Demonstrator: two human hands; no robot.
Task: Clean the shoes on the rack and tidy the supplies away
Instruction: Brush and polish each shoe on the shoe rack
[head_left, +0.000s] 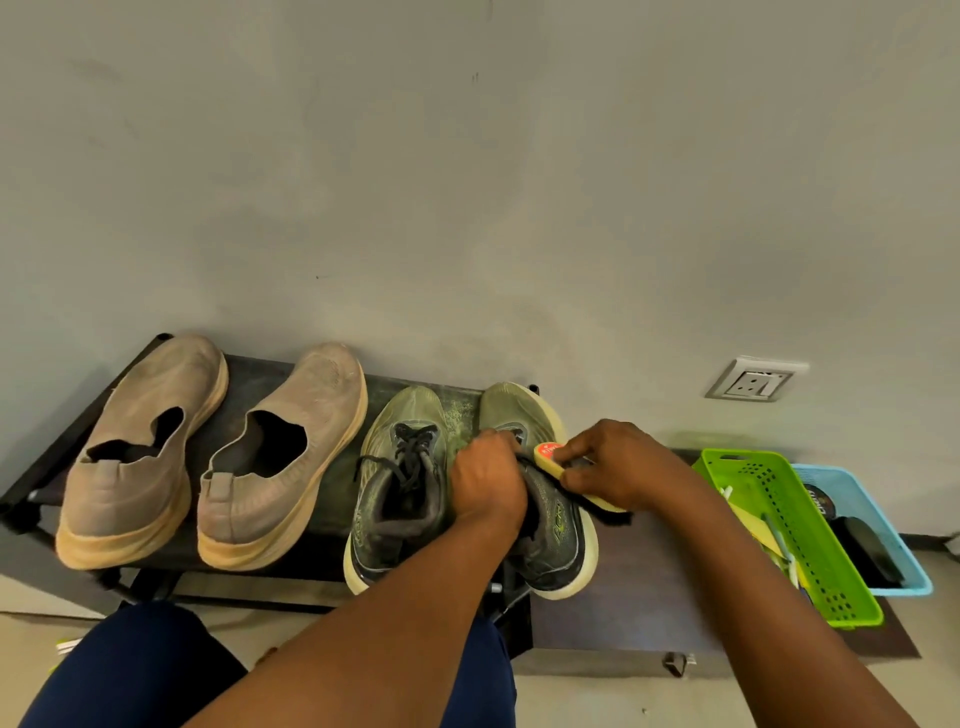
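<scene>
Head view only. Rack (291, 564) held 2 pairs: tan slip-ons (208, 457) on the left side, untouched, and green sneakers, the left sneaker (400, 483) beside them. Right sneaker (550, 525) sat at rack's right end, w/ both hands on it. Left hand (485, 480) curled over the tongue/collar area, steadying the shoe; exact finger hold hidden, prob. gripping the laces or collar. Right hand (618, 465) pinched a shoe brush (571, 480) by its pale back, bristles down against shoe's outer side. Green basket (769, 499) and blue basket (872, 519) w/ supplies sat just right of rack.

Handling guess: sneaker light, upper soft and will cave under pressure, so brace at collar or heel. Brush stiff, easy to hold by the back. Scrubbing looked mid-way; slip-ons not yet done.
</scene>
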